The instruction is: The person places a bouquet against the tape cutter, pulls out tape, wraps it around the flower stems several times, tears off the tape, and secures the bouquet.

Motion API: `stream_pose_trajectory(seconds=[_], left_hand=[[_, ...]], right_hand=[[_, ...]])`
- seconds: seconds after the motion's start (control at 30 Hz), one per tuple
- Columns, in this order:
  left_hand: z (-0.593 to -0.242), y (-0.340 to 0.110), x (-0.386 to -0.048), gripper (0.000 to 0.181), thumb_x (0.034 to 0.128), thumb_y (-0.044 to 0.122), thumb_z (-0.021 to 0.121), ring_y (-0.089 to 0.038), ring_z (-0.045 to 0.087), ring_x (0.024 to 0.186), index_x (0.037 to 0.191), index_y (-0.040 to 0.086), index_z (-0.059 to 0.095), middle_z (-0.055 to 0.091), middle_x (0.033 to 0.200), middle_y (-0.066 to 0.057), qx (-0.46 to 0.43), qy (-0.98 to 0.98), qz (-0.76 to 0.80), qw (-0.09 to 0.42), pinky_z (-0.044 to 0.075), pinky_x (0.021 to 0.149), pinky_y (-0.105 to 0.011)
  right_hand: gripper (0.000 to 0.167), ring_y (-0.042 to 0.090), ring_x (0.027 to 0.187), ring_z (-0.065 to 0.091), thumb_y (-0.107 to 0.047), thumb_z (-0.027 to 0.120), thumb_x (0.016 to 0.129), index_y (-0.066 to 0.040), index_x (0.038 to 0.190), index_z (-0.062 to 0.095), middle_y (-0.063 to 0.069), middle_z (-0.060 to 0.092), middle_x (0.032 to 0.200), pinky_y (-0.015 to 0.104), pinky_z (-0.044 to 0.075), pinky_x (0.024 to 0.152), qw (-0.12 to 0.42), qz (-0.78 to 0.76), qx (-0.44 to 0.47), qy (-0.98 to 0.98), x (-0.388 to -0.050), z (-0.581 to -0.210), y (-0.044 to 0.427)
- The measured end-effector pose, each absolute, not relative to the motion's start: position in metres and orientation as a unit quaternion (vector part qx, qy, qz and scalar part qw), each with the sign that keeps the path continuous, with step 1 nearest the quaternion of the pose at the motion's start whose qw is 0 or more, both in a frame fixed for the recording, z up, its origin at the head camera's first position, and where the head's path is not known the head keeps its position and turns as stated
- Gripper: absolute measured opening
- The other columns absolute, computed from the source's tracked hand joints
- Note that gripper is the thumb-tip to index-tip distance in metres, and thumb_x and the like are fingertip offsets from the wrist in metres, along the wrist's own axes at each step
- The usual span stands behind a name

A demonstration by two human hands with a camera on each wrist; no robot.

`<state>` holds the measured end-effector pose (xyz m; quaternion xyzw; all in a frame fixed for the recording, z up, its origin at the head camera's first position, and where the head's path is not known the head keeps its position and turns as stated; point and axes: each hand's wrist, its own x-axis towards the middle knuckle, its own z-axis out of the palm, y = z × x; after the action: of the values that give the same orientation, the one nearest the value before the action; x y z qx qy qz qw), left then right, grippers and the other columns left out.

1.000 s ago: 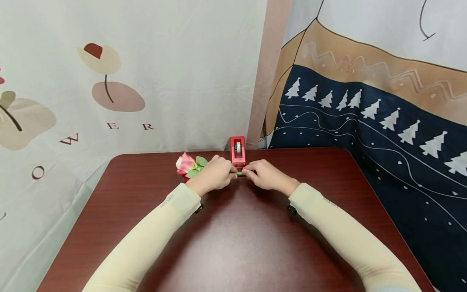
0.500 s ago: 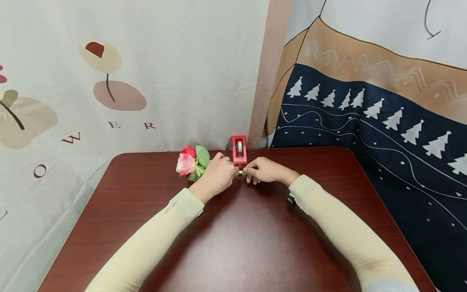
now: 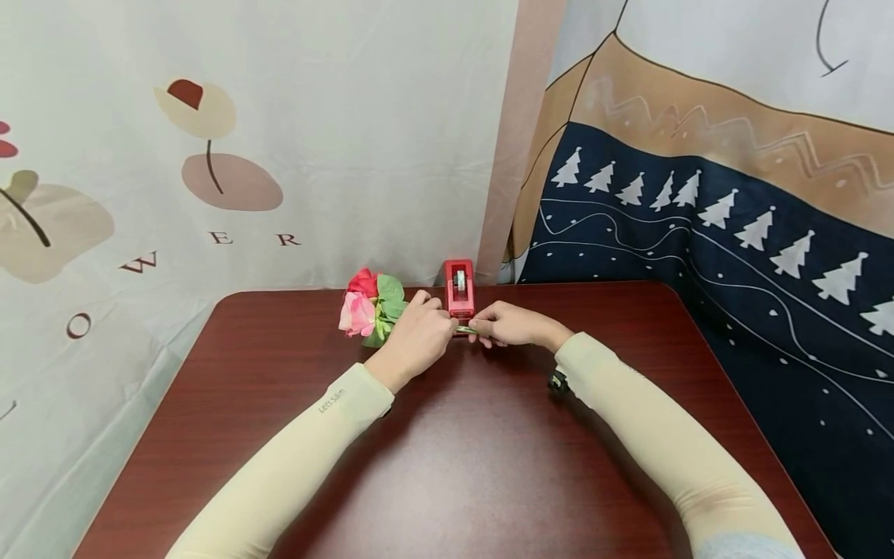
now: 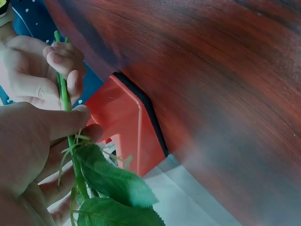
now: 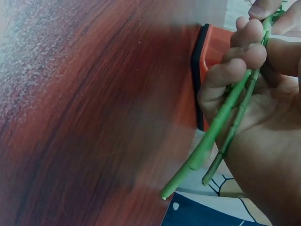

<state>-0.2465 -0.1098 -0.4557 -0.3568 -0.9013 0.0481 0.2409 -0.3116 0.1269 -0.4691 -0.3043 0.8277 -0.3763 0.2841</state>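
At the far edge of the table [image 3: 454, 466] stands a red tape dispenser [image 3: 460, 306], apparently for easy reach. Between it and the far left corner are a red rose [image 3: 364, 282] and a pink rose [image 3: 357, 314]; the left hand [image 3: 417, 337] pinches their stems [image 5: 207, 136] below the leaves [image 4: 115, 176], the right hand [image 3: 513, 324] grips farther down, probably keeping both together.

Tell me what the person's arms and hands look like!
The left hand and right hand are bare, with no gloves. Long, pale cream sleeves run down towards them. The left one has small dark letters near its end. A black gadget peeks out under the right one, and grey cloth shows higher up.
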Motion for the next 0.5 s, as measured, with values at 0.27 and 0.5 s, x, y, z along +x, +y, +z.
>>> stream_pose_trajectory(seconds=[0.27, 0.5], left_hand=[[-0.4539, -0.1096, -0.2473, 0.012, 0.0950, 0.017, 0.082, -0.025, 0.067, 0.087, 0.083, 0.018, 0.080, 0.082, 0.080, 0.000, -0.345, -0.915, 0.025, 0.209, 0.046, 0.093, -0.044], [-0.4488, -0.1095, -0.2507, 0.009, 0.1004, 0.028, 0.082, -0.024, 0.069, 0.093, 0.099, 0.021, 0.086, 0.086, 0.096, 0.002, -0.309, -0.945, -0.018, 0.104, 0.044, 0.097, -0.046]], right_hand=[[0.036, 0.013, 0.064, 0.050, -0.027, 0.054, 0.117, -0.004, 0.108, 0.080, 0.002, 0.062, 0.074, 0.028, 0.041, 0.061, 0.254, -0.364, -0.310, 0.841, -0.3101, -0.4683, 0.1261], [0.031, 0.013, 0.068, 0.054, -0.023, 0.058, 0.115, -0.006, 0.106, 0.081, -0.002, 0.062, 0.072, 0.029, 0.045, 0.068, 0.181, -0.314, -0.338, 0.868, -0.3045, -0.4676, 0.1248]])
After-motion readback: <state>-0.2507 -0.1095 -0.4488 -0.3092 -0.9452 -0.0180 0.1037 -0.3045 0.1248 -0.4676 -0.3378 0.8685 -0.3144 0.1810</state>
